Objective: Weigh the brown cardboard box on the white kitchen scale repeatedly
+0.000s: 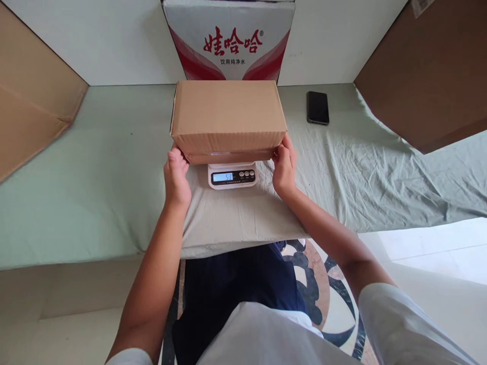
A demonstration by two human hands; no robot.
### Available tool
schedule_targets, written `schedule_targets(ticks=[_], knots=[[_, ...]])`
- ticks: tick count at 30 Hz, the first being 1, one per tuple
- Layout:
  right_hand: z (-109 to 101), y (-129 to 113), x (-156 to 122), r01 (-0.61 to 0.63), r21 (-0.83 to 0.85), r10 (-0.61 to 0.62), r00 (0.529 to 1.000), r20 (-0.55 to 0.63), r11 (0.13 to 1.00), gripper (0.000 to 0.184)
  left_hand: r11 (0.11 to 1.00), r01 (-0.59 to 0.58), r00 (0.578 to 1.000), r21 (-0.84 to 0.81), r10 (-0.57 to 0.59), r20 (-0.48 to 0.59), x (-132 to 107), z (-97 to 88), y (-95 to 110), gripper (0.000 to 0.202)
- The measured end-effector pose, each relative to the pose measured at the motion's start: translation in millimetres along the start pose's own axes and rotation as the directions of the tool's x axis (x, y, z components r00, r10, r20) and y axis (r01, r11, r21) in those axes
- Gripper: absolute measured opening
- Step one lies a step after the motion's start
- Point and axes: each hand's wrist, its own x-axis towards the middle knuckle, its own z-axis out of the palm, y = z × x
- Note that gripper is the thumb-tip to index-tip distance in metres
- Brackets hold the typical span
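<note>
A closed brown cardboard box (228,114) rests on a small white digital scale (232,177) whose lit display shows digits. My left hand (176,175) is curled against the box's lower left corner. My right hand (284,165) presses its fingers on the lower right corner. Both hands hold the box from the sides. The scale stands on a pale green cloth (95,177) covering the surface.
A white and red printed carton (230,40) stands behind the box against the wall. A black phone (317,107) lies on the cloth at the right. Large brown cardboard sheets (426,71) lean at the right and another cardboard sheet (30,96) at the left.
</note>
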Motion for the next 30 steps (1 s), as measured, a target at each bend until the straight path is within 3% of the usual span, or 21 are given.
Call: schedule_targets(ticks=[6,11,15,18,20,24,26,30], knots=[[0,-15,18,0.189,-0.013,-0.189,0.981,-0.037,0.982,0.029,0.995,-0.060,0.991,-0.076,0.068,0.116,16,-0.2,31,0.103],[7,-16,61,0.209,-0.020,-0.209,0.977,-0.029,0.978,0.033,0.985,-0.089,0.963,-0.148,0.123,0.240,68,-3.8,48,0.081],[26,2,105,0.192,-0.061,-0.193,0.981,-0.003,0.979,0.033,0.973,0.024,0.992,-0.229,0.005,0.125,118,14.9,25,0.056],[38,19,131,0.215,-0.120,-0.217,0.976,-0.006,0.969,0.036,0.958,0.122,0.993,-0.261,-0.118,0.030,141,30.8,-5,0.057],[39,30,142,0.235,-0.158,-0.239,0.971,-0.007,0.959,0.040,0.949,0.190,0.982,-0.251,-0.186,0.039,148,34.2,-25,0.059],[28,56,156,0.222,-0.211,-0.216,0.975,0.051,0.952,0.056,0.979,0.107,0.986,-0.174,-0.081,0.149,151,26.4,-55,0.066],[22,71,165,0.236,-0.227,-0.218,0.970,0.104,0.945,0.061,0.986,0.063,0.989,-0.154,-0.040,0.145,153,22.5,-63,0.066],[12,103,186,0.296,-0.279,-0.252,0.950,0.183,0.914,0.060,0.983,0.104,0.992,-0.152,-0.091,0.092,157,22.7,-67,0.067]])
